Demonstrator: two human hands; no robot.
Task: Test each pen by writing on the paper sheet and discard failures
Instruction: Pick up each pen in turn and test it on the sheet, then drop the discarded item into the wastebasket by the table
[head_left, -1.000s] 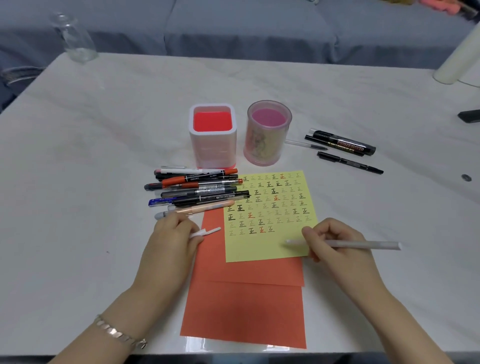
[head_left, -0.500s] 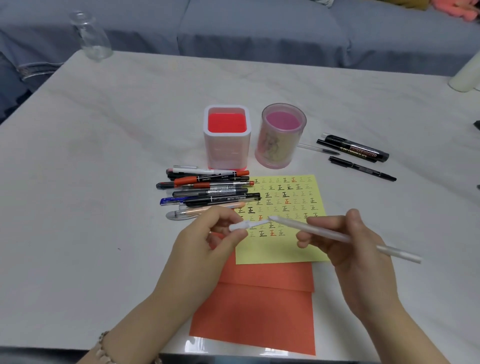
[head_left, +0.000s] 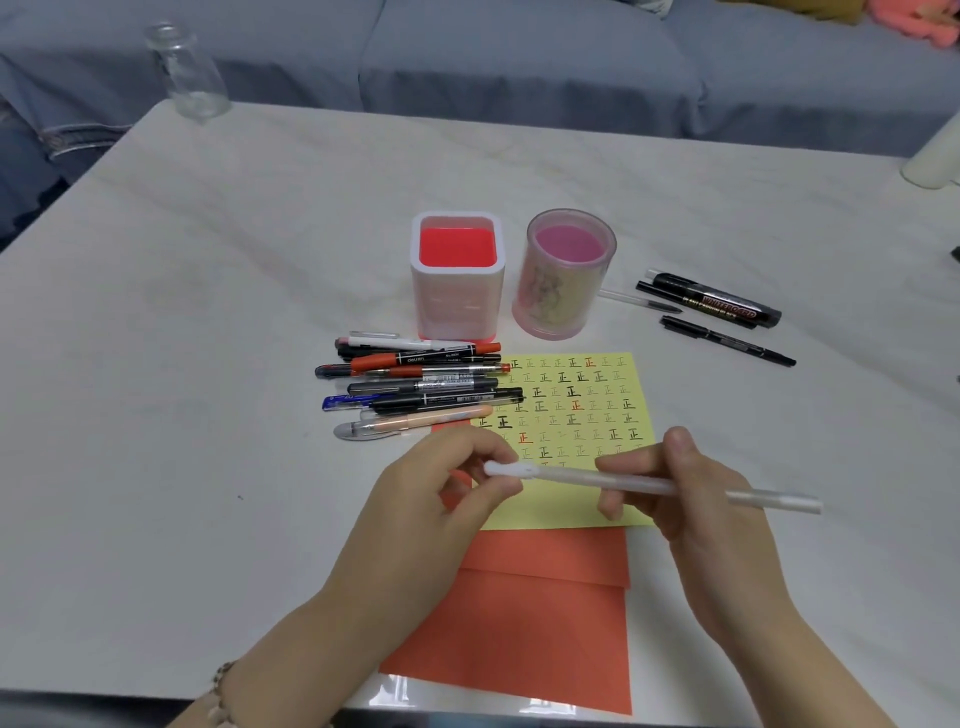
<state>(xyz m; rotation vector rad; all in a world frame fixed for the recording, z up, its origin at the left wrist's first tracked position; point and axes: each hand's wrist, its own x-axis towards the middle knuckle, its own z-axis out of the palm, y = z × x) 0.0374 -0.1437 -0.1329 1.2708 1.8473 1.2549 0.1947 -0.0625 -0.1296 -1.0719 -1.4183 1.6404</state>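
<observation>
A yellow paper sheet (head_left: 576, 410) covered with written test marks lies on orange sheets (head_left: 524, 618). Above its lower half my right hand (head_left: 691, 499) holds a white pen (head_left: 639, 484) level, tip toward the left. My left hand (head_left: 441, 499) pinches the white cap (head_left: 506, 470), which sits on the pen's tip end. A pile of several pens (head_left: 415, 389) lies left of the sheet. Three more pens and a whiteboard marker (head_left: 719, 304) lie at the right.
A square white holder with a red inside (head_left: 457, 280) and a round pink holder (head_left: 563, 275) stand behind the sheet. A glass bottle (head_left: 187, 73) stands at the far left corner, a white cylinder (head_left: 935, 161) at the far right edge.
Both hands rose off the sheet. The left hand brought the cap from the table to the pen's tip, and cap and pen now meet.
</observation>
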